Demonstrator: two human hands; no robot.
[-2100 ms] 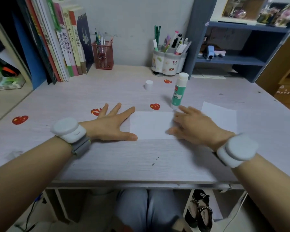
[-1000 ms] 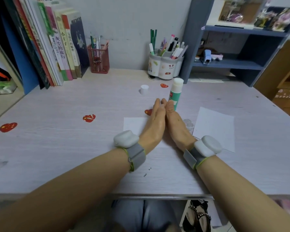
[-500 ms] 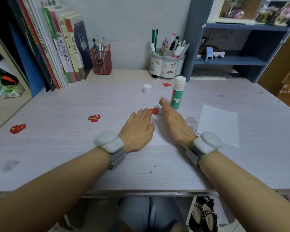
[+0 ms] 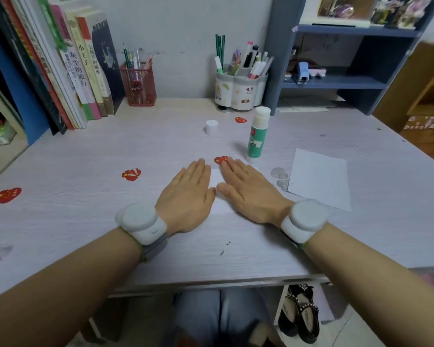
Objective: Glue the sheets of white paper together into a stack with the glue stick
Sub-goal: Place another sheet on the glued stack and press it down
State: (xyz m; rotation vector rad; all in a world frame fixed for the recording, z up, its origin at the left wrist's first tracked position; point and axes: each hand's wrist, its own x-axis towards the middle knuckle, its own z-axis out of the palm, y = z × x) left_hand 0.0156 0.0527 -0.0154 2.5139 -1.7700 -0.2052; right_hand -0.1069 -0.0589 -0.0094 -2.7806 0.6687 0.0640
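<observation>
The left hand [image 4: 187, 194] and right hand [image 4: 248, 191] lie flat, fingers straight, side by side, pressing a white paper sheet [image 4: 217, 179] on the desk [image 4: 85, 221]. The glue stick [image 4: 257, 136] stands upright at 1 o'clock from the hands, uncapped; its cap [image 4: 211, 127] sits at 12 o'clock. A second sheet [image 4: 320, 179] lies at 3 o'clock.

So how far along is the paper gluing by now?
Partly done, it seems. Both flat hands, left hand and right hand, press a white sheet onto the desk. The glue stick stands uncapped, its cap apart. A loose sheet is left to add.
</observation>
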